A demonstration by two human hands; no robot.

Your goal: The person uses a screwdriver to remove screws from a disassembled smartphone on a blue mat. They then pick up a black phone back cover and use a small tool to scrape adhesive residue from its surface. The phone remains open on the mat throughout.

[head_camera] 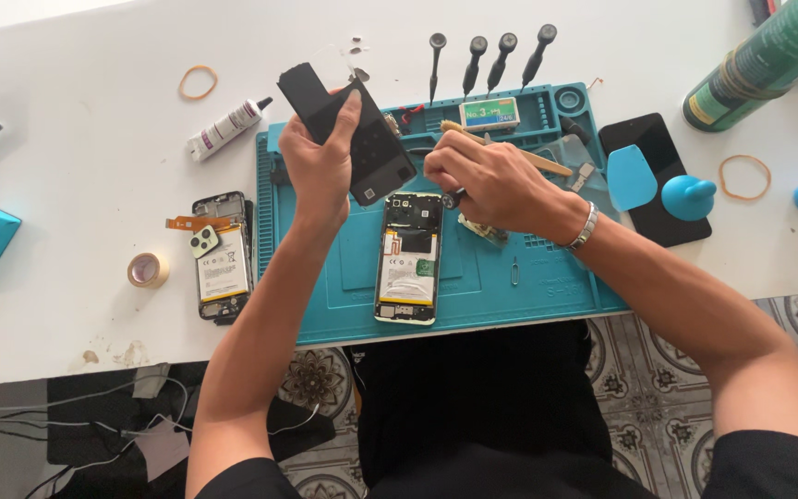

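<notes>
At the far left of the white table [66,166] lie a roll of tape [148,270] and a second opened phone [223,259], set well apart from the work, likely as a spare kept out of the way. The person's left hand [320,166] is clamped on a black back cover [362,139], lifted and tilted above the teal work mat [344,277], probably to keep it clear of the opened phone [408,257]. That phone lies flat at the middle of the mat, back side up, its battery and dark upper board exposed. Just right of its top edge, the right hand [491,180] is closed around a slim tool [510,148] with its tip near the phone's upper end. Further right rest a blue pick [632,176] and a black screen panel [667,185].
</notes>
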